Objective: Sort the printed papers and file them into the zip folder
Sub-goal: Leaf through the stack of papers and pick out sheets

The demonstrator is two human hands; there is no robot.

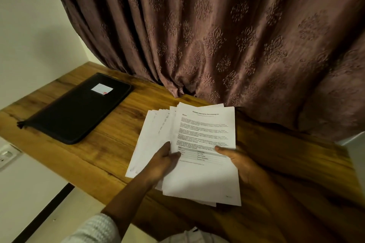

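Left hand [163, 161] and right hand [242, 164] grip papers [205, 130] above wooden desk [110, 145], curtain [217, 35] behind.

I hold both hands at the near centre of the view. Left hand [162, 163]: the forearm enters from the near left, bare beyond a white knit sleeve [94, 229]. The thumb lies on top of the papers [205, 130], with the fingers tucked among the sheets. Right hand [244, 165]: it grips the right edge of the papers, thumb on the top sheet, fingers hidden beneath. The right forearm is blurred.
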